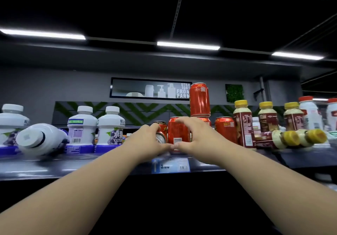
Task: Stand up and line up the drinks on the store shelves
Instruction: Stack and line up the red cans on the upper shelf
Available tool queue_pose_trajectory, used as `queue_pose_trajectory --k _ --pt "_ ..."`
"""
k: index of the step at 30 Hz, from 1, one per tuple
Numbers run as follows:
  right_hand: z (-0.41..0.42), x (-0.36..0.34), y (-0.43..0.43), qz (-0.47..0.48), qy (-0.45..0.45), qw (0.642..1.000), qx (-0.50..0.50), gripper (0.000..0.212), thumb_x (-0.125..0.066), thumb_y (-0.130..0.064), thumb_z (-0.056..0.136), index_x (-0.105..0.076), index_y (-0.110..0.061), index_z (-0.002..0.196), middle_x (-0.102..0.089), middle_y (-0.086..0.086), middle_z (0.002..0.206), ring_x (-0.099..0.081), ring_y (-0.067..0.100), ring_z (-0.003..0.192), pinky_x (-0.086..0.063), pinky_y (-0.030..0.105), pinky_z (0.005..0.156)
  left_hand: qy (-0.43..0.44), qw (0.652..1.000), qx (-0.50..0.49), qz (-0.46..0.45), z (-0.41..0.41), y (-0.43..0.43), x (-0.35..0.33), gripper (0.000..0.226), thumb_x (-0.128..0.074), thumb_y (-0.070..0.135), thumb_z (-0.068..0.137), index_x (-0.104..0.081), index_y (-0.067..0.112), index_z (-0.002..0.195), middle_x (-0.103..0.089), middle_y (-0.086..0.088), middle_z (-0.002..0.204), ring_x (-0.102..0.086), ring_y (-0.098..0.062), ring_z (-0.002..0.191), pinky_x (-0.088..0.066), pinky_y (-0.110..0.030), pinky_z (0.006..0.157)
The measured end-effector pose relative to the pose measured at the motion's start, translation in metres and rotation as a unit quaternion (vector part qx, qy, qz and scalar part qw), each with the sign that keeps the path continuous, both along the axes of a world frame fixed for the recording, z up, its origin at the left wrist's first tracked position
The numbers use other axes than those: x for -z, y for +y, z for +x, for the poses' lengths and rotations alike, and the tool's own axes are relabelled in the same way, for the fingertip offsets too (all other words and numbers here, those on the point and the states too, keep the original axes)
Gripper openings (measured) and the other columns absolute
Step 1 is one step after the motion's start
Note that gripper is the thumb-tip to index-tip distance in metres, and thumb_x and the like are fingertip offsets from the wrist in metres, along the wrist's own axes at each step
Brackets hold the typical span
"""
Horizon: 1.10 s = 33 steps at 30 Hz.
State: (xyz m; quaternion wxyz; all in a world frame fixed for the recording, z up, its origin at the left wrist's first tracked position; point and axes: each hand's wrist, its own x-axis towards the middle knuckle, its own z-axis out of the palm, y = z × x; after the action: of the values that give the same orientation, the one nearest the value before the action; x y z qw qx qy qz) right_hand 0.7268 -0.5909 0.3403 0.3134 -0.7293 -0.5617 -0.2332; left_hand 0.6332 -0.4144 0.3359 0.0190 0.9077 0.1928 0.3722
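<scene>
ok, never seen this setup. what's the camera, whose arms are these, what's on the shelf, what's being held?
No robot here. One wide-angle camera sits on a person's head, so you see their own bare arms. The left hand curls round a tipped can whose silver top faces us. The right hand grips an upright red can. Also on the shelf: a stacked red can, upright white bottles, a fallen white bottle, upright yellow-capped bottles and two lying yellow-capped bottles.
</scene>
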Motion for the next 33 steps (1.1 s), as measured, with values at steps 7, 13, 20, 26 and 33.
queue_pose_trajectory --k 7,13,20,26,33 --pt "0.025 0.008 0.023 0.041 0.028 0.997 -0.052 0.079 -0.074 -0.039 0.086 -0.028 -0.038 0.15 -0.034 -0.012 0.147 -0.039 0.011 0.131 -0.039 0.038 0.109 -0.03 0.999 -0.035 -0.026 0.009 0.002 -0.007 0.053 -0.076 0.042 0.066 -0.045 0.023 0.104 -0.059 0.001 0.093 -0.059 -0.015 0.08 -0.052 -0.035 0.07" --pt "0.034 0.014 0.034 0.036 0.047 0.996 -0.068 0.084 -0.073 -0.035 0.089 -0.02 -0.041 0.153 -0.023 -0.016 0.152 -0.031 0.011 0.137 -0.04 0.042 0.111 -0.169 0.982 0.026 -0.084 -0.008 0.007 -0.034 0.059 -0.074 0.035 0.077 -0.035 0.026 0.119 -0.051 -0.002 0.112 -0.059 -0.019 0.092 -0.057 -0.042 0.079" --pt "0.034 0.014 0.053 0.073 0.086 0.992 -0.056 0.09 -0.07 -0.02 0.092 -0.01 -0.042 0.156 -0.016 -0.014 0.161 -0.03 0.016 0.144 -0.039 0.037 0.112 -0.229 0.954 0.07 -0.183 -0.004 0.024 -0.013 0.053 -0.066 0.041 0.09 -0.034 0.029 0.131 -0.052 -0.006 0.125 -0.059 -0.023 0.103 -0.056 -0.046 0.088" --pt "0.024 0.01 0.072 0.074 0.126 0.989 0.005 0.098 -0.07 -0.034 0.091 0.002 -0.036 0.157 -0.031 -0.001 0.156 -0.044 0.022 0.134 -0.044 0.041 0.106 -0.117 0.976 0.064 -0.173 -0.002 0.032 0.008 0.085 -0.078 0.05 0.078 -0.021 0.034 0.139 -0.057 0.008 0.109 -0.062 -0.015 0.093 -0.057 -0.047 0.082" --pt "0.021 0.015 0.086 0.087 0.176 0.978 0.071 0.098 -0.068 -0.053 0.08 -0.004 -0.032 0.152 -0.035 0.004 0.147 -0.049 0.026 0.123 -0.046 0.048 0.101 -0.167 0.98 0.037 -0.105 0.0 0.036 0.016 0.093 -0.074 0.046 0.081 -0.013 0.028 0.149 -0.049 0.006 0.119 -0.056 -0.019 0.102 -0.045 -0.036 0.087"
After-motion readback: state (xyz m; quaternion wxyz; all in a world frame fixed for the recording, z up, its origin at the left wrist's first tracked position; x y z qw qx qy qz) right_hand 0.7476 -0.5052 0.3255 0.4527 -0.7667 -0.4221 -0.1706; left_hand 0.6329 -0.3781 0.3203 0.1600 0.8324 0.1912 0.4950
